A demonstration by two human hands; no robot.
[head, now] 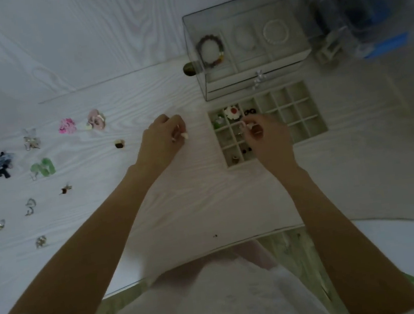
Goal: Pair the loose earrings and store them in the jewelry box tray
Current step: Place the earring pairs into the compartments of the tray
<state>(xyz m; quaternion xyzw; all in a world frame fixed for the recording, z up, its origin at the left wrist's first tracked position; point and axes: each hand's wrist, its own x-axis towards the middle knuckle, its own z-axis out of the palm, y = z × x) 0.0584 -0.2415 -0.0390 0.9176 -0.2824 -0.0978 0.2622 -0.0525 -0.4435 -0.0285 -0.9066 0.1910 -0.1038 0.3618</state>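
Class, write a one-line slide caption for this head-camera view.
Both hands, left and right, pinch small earrings beside the compartmented tray.

Dim, cool and bluish-grey throughout, with muted colours. Soft, even light, no hard shadows on the table (155,210); only faint shade under the forearms. Mild pale sheen on the tabletop between the left hand (163,142) and the tray (323,127). Soft overall, fine detail smeared, earrings (43,167) at far left reduced to blurry blobs. Heavier blur toward the corners: blue object (365,14) top right streaked and unreadable. Wide-angle bending at the edges, table edge curved, glass box (240,9) leaning. Faint reflections on the box panes.
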